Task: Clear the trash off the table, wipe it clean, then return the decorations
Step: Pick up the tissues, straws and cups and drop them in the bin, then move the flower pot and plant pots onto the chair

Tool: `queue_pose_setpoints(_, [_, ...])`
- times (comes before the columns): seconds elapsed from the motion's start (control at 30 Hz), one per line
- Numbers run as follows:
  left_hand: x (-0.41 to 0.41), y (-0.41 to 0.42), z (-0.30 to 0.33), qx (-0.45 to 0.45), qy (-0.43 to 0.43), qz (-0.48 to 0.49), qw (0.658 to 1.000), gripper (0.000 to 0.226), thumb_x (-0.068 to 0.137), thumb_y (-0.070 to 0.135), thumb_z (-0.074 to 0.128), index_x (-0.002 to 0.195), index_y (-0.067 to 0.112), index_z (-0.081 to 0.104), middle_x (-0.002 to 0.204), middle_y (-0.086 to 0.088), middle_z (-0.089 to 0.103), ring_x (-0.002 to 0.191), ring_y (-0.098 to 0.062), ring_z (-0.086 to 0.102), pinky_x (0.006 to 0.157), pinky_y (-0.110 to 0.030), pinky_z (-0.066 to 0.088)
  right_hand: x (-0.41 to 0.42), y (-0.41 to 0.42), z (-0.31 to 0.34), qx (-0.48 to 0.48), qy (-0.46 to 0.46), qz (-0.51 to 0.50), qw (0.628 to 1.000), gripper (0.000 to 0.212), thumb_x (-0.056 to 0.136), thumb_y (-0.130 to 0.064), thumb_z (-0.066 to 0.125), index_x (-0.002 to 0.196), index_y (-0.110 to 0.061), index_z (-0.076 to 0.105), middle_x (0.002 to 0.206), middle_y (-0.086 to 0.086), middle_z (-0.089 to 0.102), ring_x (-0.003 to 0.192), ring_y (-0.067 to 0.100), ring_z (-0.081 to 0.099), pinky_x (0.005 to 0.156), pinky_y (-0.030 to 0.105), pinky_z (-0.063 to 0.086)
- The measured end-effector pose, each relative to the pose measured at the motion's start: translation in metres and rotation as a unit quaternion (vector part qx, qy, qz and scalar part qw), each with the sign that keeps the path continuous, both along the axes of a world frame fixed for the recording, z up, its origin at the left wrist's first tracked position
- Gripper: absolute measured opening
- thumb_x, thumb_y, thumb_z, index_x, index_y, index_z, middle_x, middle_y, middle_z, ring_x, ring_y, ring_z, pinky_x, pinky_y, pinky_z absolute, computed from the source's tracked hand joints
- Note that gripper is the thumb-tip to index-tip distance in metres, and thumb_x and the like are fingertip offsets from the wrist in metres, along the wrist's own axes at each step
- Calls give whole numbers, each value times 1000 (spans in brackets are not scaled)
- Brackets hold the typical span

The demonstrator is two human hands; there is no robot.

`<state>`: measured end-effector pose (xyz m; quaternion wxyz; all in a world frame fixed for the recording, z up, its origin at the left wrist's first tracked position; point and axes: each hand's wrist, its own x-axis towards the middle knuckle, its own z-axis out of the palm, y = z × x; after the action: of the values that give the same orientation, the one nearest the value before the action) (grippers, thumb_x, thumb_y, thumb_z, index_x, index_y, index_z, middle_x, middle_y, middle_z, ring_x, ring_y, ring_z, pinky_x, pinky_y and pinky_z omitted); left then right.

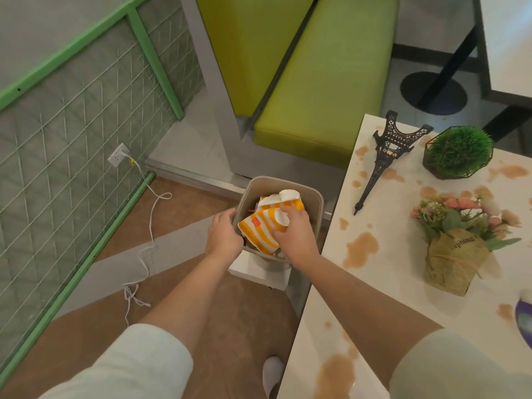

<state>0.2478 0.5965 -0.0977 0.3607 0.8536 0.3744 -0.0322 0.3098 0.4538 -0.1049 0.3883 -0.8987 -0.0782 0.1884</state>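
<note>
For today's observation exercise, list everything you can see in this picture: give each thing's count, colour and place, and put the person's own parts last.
Table: one, white with brown spill stains, right.
Tower model: one, black, far end of the table, leaning.
Grass ball: one, green, in a black wire holder, beside the tower model.
Flower bunch: one, pink blooms in tan wrap, on the table.
Purple thing: one, cut off at the right edge; cannot tell what it is.
Bin: one, beige, on the floor beside the table.
Paper bags: two, yellow-and-white striped, in the bin's mouth.
Bench: one, lime green, behind the bin.
Socket: one, white, on the left wall.
Cable: one, white, trailing from the socket across the floor.
Shoe: one, white, bottom centre.
Left hand: gripping the bin's rim.
Right hand: holding the nearer paper bag.
</note>
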Motion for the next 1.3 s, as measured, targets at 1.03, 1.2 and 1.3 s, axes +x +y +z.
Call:
queue_pose_setpoints(1.03, [25, -176, 79, -19, -68, -213, 975, 32, 94, 27, 55, 126, 27, 60, 120, 5, 62, 112, -18, 54, 93, -34, 48, -30, -187, 108, 150, -19, -273, 950, 15, 91, -32, 64, 84, -19, 63, 82, -8, 61, 74, 7, 55, 55, 18, 35])
queue_pose_setpoints(1.2, [33, -250, 84, -71, -75, -238, 966, 28, 96, 25, 54, 123, 27, 61, 119, 5, 61, 109, -15, 57, 94, -38, 51, -31, -257, 109, 163, -21, -328, 930, 16, 95, -29, 58, 84, -17, 64, 75, -9, 60, 69, 5, 54, 55, 18, 37])
queue_pose_setpoints(1.3, [36, -297, 90, -92, -88, -262, 957, 23, 98, 25, 52, 119, 27, 61, 114, 7, 62, 101, -12, 59, 84, -29, 49, -31, -300, 105, 147, -24, -351, 924, 17, 98, -28, 53, 89, -18, 63, 79, -9, 60, 72, 6, 54, 57, 21, 36])
